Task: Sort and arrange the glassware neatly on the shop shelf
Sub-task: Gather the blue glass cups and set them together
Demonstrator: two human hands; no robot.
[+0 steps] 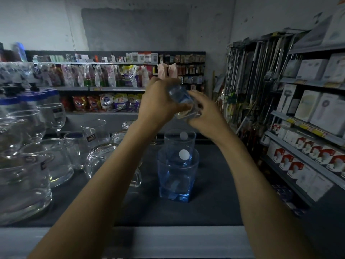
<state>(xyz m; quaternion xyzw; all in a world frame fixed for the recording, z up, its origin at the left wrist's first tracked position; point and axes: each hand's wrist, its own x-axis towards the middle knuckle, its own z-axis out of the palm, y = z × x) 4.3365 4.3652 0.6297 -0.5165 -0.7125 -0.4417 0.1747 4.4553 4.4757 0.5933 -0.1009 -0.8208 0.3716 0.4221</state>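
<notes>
Left hand [158, 101] wrapped around a tilted blue tumbler [183, 101], raised above the shelf [214, 193] | right hand [203, 116] half-open, fingertips touching its base | stacked blue tumblers [177, 176] directly below.
</notes>
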